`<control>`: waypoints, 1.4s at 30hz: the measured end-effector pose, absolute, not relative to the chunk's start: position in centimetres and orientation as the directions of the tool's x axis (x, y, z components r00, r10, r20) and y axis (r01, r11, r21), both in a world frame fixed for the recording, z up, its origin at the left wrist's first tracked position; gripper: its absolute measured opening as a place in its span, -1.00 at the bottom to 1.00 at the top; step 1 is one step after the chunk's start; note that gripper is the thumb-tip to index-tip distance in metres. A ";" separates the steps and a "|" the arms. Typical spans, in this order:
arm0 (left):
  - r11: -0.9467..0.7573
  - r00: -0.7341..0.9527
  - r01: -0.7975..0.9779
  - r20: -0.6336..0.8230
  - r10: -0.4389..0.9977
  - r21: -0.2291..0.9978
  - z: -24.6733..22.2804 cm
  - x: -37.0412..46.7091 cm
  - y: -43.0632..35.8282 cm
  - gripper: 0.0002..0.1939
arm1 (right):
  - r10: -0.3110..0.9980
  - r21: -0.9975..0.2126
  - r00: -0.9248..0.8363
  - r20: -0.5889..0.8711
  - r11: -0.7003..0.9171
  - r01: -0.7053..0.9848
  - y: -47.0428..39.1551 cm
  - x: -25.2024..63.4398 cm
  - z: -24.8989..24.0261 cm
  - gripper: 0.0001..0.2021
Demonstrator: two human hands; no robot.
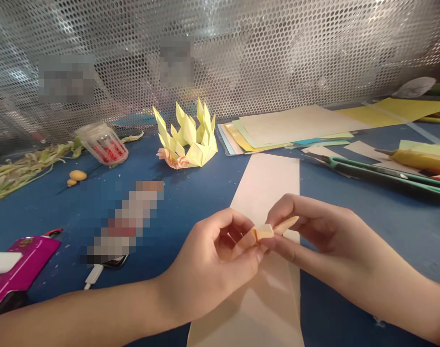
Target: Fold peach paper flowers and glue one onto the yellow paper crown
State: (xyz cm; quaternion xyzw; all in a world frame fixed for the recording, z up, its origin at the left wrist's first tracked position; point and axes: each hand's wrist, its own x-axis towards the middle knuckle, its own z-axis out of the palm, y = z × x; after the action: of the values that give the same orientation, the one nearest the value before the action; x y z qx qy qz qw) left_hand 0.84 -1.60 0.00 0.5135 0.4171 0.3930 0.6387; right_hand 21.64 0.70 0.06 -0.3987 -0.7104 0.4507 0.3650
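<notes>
Folded paper piece (264, 232): small and peach-coloured, held in the air at lower centre of the frame, above a long pale paper strip (265, 193) that lies flat on the blue table (191, 197).
Left hand (213, 265): comes in from the lower left; thumb and forefinger are closed on the left end of the piece, the other fingers curled loosely underneath, probably to steady it.
Right hand (314, 231): comes in from the lower right; its fingertips (274, 241) pinch the right side, where a pointed flap (287, 224) sticks out towards the upper right.
Grip: both hands grasp the same piece with narrow, closed pinches; held this way, the folds seem to be kept pressed flat.
Yellow origami crown (189, 140): stands upright at upper centre, well apart from the hands.
Paper stack (288, 126): coloured sheets, upper right of centre.
Scissors (379, 173): green-handled, lying at the right edge.
Pink device (23, 262): lower left edge.
Mesh wall (278, 53): perforated metal behind the table.
</notes>
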 end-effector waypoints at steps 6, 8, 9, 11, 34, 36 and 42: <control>0.193 0.424 -0.072 -0.146 0.894 0.978 -0.2 0.5 -1.7 -0.77 | 0.900 -0.937 -0.415 0.136 0.252 0.240 0.8 21.3 0.3 -0.71; 0.207 0.436 -0.068 -0.157 0.886 0.976 -0.1 0.6 -1.7 -0.81 | 0.894 -0.930 -0.427 0.135 0.263 0.258 0.7 21.3 0.4 -0.69; 0.207 0.440 -0.068 -0.157 0.884 0.976 -0.1 0.6 -1.7 -0.83 | 0.891 -0.925 -0.433 0.134 0.269 0.268 0.6 21.3 0.5 -0.69; 0.196 0.446 -0.072 -0.144 0.883 0.978 -0.1 0.6 -1.7 -0.86 | 0.883 -0.918 -0.446 0.145 0.288 0.272 0.5 21.5 0.5 -0.70; 0.187 0.616 0.086 -0.200 0.762 0.979 0.9 -0.3 -1.3 -0.67 | 0.823 -0.957 -0.558 0.104 0.235 0.169 0.2 21.3 1.6 -0.78; 0.208 0.622 0.076 -0.210 0.755 0.975 0.7 -0.2 -1.3 -0.62 | 0.822 -0.952 -0.561 0.097 0.240 0.188 0.0 21.3 1.7 -0.78; 0.241 0.593 -0.009 -0.189 0.783 0.970 0.1 -0.1 -1.6 -0.61 | 0.814 -0.907 -0.556 0.170 0.350 0.236 -0.7 21.6 1.3 -0.84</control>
State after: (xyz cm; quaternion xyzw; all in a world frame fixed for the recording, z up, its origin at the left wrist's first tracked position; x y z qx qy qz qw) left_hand -0.12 -1.63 0.12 0.5480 0.3529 0.2813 0.7043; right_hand 21.59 -0.73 1.29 -0.3465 -0.7571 0.4526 0.3191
